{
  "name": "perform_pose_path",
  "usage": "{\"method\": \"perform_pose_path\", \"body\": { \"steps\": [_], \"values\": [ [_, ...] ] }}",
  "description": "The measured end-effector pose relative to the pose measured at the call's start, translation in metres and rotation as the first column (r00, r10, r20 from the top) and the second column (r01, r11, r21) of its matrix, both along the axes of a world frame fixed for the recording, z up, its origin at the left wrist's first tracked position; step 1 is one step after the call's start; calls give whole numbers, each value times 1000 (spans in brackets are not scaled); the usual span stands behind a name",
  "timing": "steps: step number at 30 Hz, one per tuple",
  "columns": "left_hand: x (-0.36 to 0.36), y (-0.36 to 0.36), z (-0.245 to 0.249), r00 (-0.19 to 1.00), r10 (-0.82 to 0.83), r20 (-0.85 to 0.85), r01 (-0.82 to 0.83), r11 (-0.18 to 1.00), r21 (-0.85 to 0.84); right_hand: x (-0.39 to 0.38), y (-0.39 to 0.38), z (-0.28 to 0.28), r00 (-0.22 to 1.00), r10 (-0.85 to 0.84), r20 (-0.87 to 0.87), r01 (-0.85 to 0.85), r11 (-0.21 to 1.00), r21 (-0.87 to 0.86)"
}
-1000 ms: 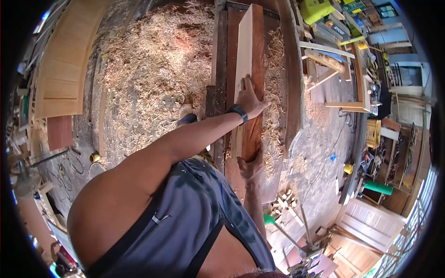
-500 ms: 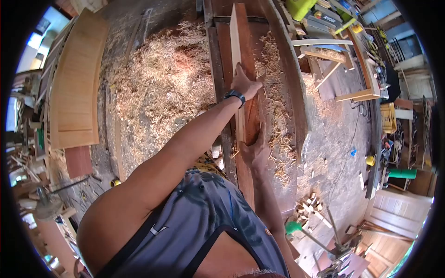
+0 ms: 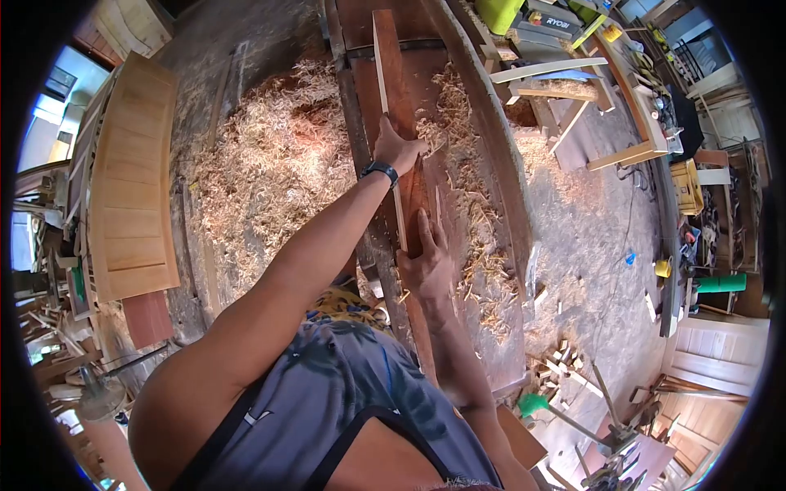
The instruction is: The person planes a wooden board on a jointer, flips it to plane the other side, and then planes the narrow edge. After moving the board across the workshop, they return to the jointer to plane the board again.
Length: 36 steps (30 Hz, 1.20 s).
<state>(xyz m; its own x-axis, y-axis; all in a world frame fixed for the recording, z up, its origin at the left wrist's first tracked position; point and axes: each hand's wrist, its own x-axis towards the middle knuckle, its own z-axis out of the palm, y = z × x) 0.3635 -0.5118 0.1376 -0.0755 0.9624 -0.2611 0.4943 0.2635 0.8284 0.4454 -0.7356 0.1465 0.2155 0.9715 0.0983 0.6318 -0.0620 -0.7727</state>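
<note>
A long reddish-brown wooden board [image 3: 401,90] with a pale edge lies lengthwise along the workbench [image 3: 512,184]. My left hand [image 3: 399,151], with a dark watch at the wrist, is closed over the board about midway along it; one finger points forward along its edge. Nearer my body, my right hand [image 3: 430,266] grips the same board, thumb at the pale edge and fingers reaching forward over the brown face. Curled wood shavings [image 3: 475,196] lie on the bench to the right of both hands.
A deep heap of shavings [image 3: 282,155] covers the floor to the left. Beyond it leans a panelled wooden door [image 3: 131,188]. Right of the bench stand a wooden frame [image 3: 565,106] and a green-and-grey Ryobi machine [image 3: 548,24]. Wood offcuts [image 3: 565,364] are piled at lower right.
The board has rolled so more of its brown face shows and less of its pale edge. My right hand's fingers have shifted onto that face. The view has swung slightly.
</note>
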Motion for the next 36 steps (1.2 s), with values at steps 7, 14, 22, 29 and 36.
{"method": "perform_pose_path", "body": {
  "steps": [7,14,22,29,36],
  "values": [
    [1,27,-6,1000,29,-5,-29,999,35,0,24,-11,999,-30,34,29,999,26],
    [-2,54,-14,997,61,-44,-59,997,58,-3,48,-13,998,-26,61,27,1000,-11],
    [-3,82,-13,998,66,-21,-65,996,60,-9,79,3,988,-29,154,51,989,-140],
    [-21,110,-34,971,114,209,-141,983,118,-14,117,-12,987,-22,160,36,995,-90],
    [-79,89,-116,958,274,-81,-283,947,-148,-20,169,-15,980,-47,192,43,999,24]
  ]
}}
